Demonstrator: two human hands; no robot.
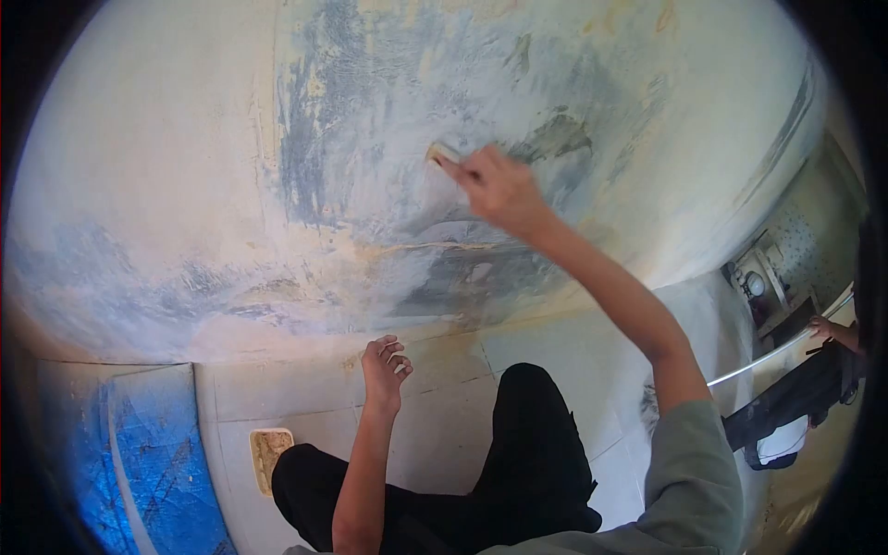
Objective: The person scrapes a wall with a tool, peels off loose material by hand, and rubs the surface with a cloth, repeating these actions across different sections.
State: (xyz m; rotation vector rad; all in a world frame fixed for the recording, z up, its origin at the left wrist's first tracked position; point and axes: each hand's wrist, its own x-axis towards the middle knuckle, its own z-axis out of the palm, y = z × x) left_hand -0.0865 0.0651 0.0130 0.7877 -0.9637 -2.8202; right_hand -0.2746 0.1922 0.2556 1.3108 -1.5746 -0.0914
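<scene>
My right hand (504, 190) is raised against the patchy wall (388, 83), its fingers closed around a small flat tool (442, 153) with a pale, tan-edged end. The tool's exact kind is hard to make out, as the fingers cover much of it. It lies at the wall among grey and white smears. Lower down, my left hand (384, 363) hovers in front of the foot of the wall with its fingers loosely bent and apart, and nothing shows in it. Darker grey patches (560, 137) mark the wall right of the tool.
A tub (262, 455) with brownish contents stands on the tiled floor (435, 416) by my knee. Blue sheeting (157, 453) covers the lower left. At the right edge another person's hand (820, 327) is at a long pale pole (777, 350); a cluttered shelf (772, 282) stands behind.
</scene>
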